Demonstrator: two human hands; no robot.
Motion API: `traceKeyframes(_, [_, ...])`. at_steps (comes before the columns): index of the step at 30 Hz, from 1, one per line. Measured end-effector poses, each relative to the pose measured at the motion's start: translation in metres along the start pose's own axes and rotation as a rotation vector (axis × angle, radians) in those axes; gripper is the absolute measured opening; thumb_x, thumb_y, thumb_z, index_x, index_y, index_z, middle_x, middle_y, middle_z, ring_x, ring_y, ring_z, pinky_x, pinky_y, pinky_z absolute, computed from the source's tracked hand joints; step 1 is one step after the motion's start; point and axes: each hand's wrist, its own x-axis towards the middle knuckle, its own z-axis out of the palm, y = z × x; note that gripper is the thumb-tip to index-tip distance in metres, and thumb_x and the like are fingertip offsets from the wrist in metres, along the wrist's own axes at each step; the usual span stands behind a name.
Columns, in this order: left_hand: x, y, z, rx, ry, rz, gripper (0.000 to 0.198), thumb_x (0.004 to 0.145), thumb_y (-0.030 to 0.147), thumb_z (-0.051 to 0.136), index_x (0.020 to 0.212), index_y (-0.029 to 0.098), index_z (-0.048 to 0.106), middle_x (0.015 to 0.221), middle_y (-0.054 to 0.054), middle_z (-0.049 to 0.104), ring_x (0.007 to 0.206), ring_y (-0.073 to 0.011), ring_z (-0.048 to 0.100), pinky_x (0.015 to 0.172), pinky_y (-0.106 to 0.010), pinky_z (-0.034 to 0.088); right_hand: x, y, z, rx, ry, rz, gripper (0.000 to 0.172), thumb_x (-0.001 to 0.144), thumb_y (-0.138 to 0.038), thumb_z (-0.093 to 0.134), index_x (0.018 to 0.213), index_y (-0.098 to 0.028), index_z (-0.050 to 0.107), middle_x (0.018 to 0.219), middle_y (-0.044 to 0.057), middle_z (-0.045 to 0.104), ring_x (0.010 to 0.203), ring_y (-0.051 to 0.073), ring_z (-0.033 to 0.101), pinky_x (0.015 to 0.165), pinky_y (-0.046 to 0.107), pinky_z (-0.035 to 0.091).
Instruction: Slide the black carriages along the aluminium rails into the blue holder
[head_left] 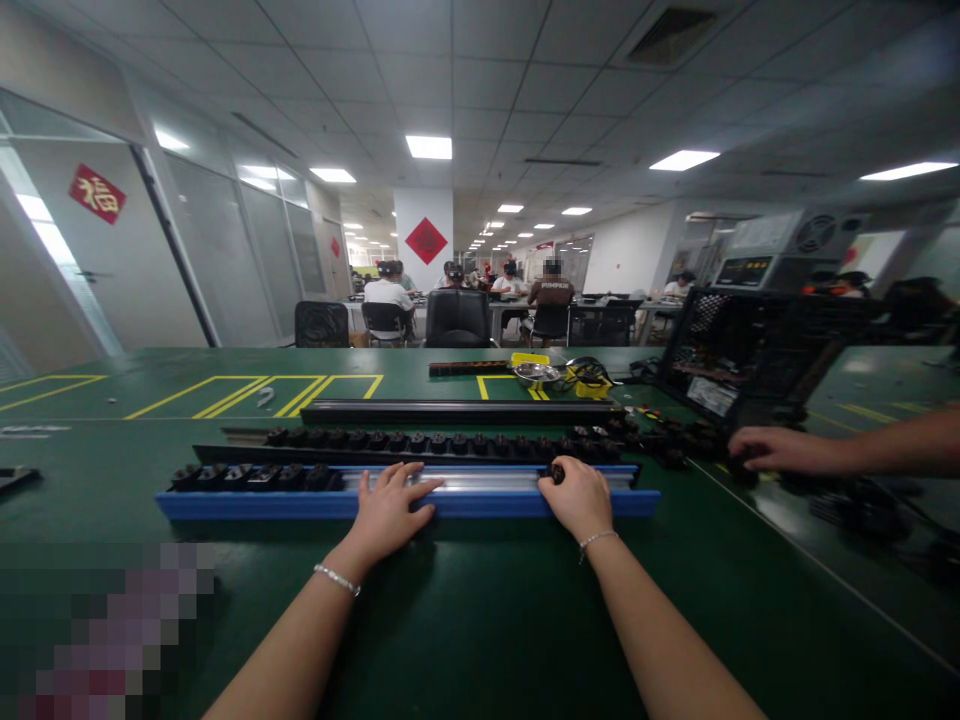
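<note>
A long blue rail with a silvery channel lies across the green table. Several black parts sit in its left portion. My left hand rests on the rail near its middle, fingers spread, holding nothing. Toward the rail's right end, my right hand is closed on a small black part at the channel. Just behind lies a second rail filled with a row of black parts, and beyond that a long black bar.
On the right, another person's hand reaches among black parts and cables. An open computer case stands behind it. A metal bowl, yellow containers and a dark strip lie at the back of the green table.
</note>
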Motion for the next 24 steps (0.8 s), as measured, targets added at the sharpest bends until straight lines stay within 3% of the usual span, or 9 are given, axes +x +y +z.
traceKeyframes(10, [-0.0007, 0.0008, -0.0017, 0.001, -0.010, 0.000, 0.040, 0.079, 0.041, 0.049, 0.117, 0.051, 0.050, 0.137, 0.004, 0.044, 0.128, -0.0291, 0.032, 0.102, -0.064, 0.009, 0.0012, 0.0033, 0.0015, 0.006, -0.001, 0.002, 0.016, 0.069, -0.025, 0.049, 0.079, -0.019, 0.060, 0.084, 0.004, 0.063, 0.080, 0.019, 0.053, 0.078, 0.032, 0.032])
traceKeyframes(18, [-0.0008, 0.0012, -0.0017, 0.019, -0.013, -0.007, 0.040, 0.079, 0.041, 0.049, 0.118, 0.052, 0.049, 0.137, 0.005, 0.044, 0.128, -0.0297, 0.032, 0.102, -0.064, 0.010, 0.0028, 0.0056, 0.0024, 0.052, -0.022, 0.027, 0.016, 0.069, -0.024, 0.048, 0.079, -0.019, 0.060, 0.084, 0.005, 0.062, 0.078, 0.018, 0.053, 0.069, 0.027, 0.035])
traceKeyframes(24, [-0.0014, 0.0008, -0.0009, 0.010, -0.002, -0.004, 0.039, 0.079, 0.041, 0.049, 0.117, 0.051, 0.050, 0.136, 0.004, 0.044, 0.128, -0.0288, 0.033, 0.102, -0.064, 0.010, -0.0005, 0.0095, 0.0011, 0.048, 0.003, -0.011, 0.021, 0.070, -0.026, 0.049, 0.085, -0.019, 0.062, 0.087, 0.005, 0.063, 0.083, 0.018, 0.054, 0.075, 0.028, 0.035])
